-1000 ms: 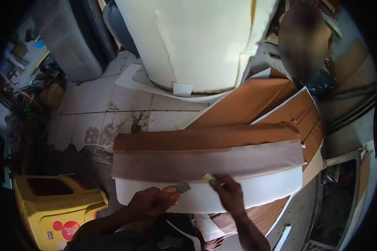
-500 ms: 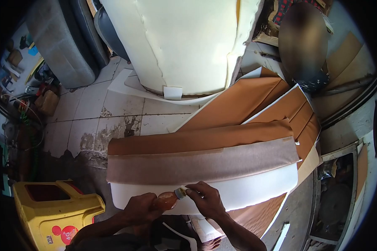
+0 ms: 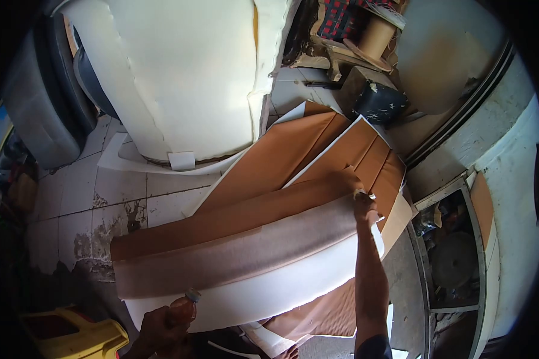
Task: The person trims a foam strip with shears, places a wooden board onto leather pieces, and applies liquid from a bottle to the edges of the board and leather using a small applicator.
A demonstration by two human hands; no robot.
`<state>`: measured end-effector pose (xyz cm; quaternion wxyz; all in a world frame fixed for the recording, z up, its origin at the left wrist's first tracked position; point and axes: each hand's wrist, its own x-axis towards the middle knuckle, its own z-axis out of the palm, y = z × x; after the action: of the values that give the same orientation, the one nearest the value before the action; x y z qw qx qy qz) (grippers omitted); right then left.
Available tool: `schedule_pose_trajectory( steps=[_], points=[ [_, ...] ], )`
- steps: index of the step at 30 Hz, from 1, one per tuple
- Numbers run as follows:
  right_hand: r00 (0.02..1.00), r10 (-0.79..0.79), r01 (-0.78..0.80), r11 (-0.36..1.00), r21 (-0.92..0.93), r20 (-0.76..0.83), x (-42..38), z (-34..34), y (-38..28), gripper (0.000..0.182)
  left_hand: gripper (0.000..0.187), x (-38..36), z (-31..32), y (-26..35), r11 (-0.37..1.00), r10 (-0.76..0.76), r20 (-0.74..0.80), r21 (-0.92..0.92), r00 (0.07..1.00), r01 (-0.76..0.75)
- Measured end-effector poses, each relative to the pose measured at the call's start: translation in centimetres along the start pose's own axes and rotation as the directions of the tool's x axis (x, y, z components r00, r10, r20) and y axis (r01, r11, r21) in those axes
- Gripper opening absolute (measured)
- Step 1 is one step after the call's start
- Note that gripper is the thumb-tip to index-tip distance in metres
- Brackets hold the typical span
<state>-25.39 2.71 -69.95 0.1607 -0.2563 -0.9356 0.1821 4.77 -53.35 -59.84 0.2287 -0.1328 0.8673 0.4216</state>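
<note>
My left hand is wrapped round a clear bottle of amber-orange stuff, its neck tilted up at the near left edge of a long padded piece. My right hand is closed at the far right end of that piece, with a small pale thing at its fingertips, too small to name. The long piece shows a brown leather-like strip, a greyish-brown fabric-like band and a white padded front. My right hand is over the band's right end.
A large cream foam-covered form stands at the back. Brown panels lie behind the long piece. A yellow container is at lower left, a metal frame at right. Grey cushions stand at left.
My right hand has left the bottle's mouth and moved to the far right end of the long piece. My left hand still holds the bottle, now lower left. The view has swung right.
</note>
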Motion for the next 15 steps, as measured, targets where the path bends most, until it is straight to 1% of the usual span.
schedule_pose_trajectory(
  steps=[1, 3, 4, 5, 6, 7, 8, 10, 12, 14, 15],
  points=[
    [1.0, -0.004, 0.004, 1.0, 0.003, 0.001, 0.5, 0.0, 0.3, 0.033, 0.042, -0.1, -0.1, 0.0, 1.0, -0.004, 0.009, 0.002, 1.0, 0.004],
    [0.996, 0.019, -0.033, 0.985, -0.171, -0.084, 0.8, 1.2, 1.1, 0.031, 0.043, -0.3, -0.3, 0.8, 1.0, -0.022, 0.008, -0.003, 1.0, 0.022],
    [0.997, 0.014, -0.028, 0.985, -0.17, -0.08, 0.7, 2.1, 1.6, 0.031, 0.044, -0.3, -0.4, 1.0, 0.999, -0.034, 0.01, -0.009, 0.999, 0.034],
    [0.995, -0.065, 0.063, 0.998, -0.03, -0.07, 0.3, 2.9, 2.0, 0.03, 0.044, -0.4, -0.5, 0.8, 0.999, -0.037, 0.005, -0.012, 0.999, 0.037],
    [0.987, -0.145, 0.152, 0.982, 0.11, -0.071, 0.0, 3.5, 2.5, 0.029, 0.044, -0.3, -0.6, 0.5, 1.0, -0.026, 0.005, 0.011, 1.0, 0.026],
    [0.977, -0.186, 0.192, 0.98, 0.053, -0.103, -1.5, 3.2, 1.2, 0.028, 0.045, -0.3, -0.6, 0.2, 0.999, -0.016, 0.007, 0.034, 1.0, 0.016],
    [0.988, -0.152, 0.15, 0.986, 0.074, 0.027, -3.0, 1.9, -0.7, 0.028, 0.045, -0.3, -0.7, -0.2, 0.999, -0.017, 0.005, 0.032, 1.0, 0.017],
    [0.973, -0.23, 0.23, 0.971, 0.071, -0.016, -5.6, 2.9, -2.0, 0.023, 0.046, -0.2, -0.5, -1.0, 1.0, -0.008, 0.007, 0.021, 1.0, 0.008],
    [0.935, -0.352, 0.355, 0.931, 0.082, -0.043, -8.0, 3.8, -3.1, 0.021, 0.047, -0.2, -0.6, -0.8, 0.999, 0.007, 0.007, 0.033, 1.0, -0.008],
    [0.901, -0.432, 0.434, 0.897, 0.079, -0.052, -10.9, 3.2, -5.8, 0.022, 0.048, -0.2, -0.4, -0.7, 0.999, 0.025, 0.009, 0.047, 1.0, -0.025],
    [0.894, -0.445, 0.448, 0.888, 0.104, -0.053, -12.0, 3.5, -6.1, 0.022, 0.049, -0.2, -0.2, -0.8, 1.0, 0.025, 0.018, 0.016, 1.0, -0.025]
  ],
)
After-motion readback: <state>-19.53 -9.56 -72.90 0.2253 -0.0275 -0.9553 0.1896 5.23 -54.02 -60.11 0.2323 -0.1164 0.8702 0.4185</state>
